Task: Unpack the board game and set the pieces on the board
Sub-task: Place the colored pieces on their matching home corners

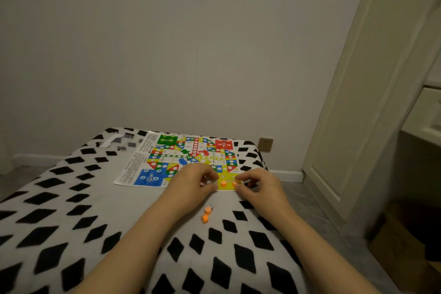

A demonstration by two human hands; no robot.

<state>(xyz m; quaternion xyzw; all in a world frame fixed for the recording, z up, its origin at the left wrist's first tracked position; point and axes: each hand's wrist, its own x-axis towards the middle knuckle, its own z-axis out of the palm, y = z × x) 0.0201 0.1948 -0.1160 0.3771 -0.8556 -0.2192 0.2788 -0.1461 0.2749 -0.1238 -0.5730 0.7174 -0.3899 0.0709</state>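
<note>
A paper game board (188, 155) with green, red, blue and yellow corners lies flat on a bed with a white cover patterned in black diamonds. One orange round piece (223, 183) stands on the near yellow corner, just off my left hand's (191, 184) curled fingertips. My right hand (256, 185) pinches a second orange piece (235, 183) on the same yellow corner. Two more orange pieces (206, 214) and a small white die (211, 207) lie on the cover between my forearms, short of the board.
A clear plastic packet (120, 142) lies at the far left of the bed (59, 198), beyond the board's text margin. A wall socket (265, 144) sits behind the bed's far right corner. A cream door (358, 102) and a cardboard box (401, 253) stand to the right.
</note>
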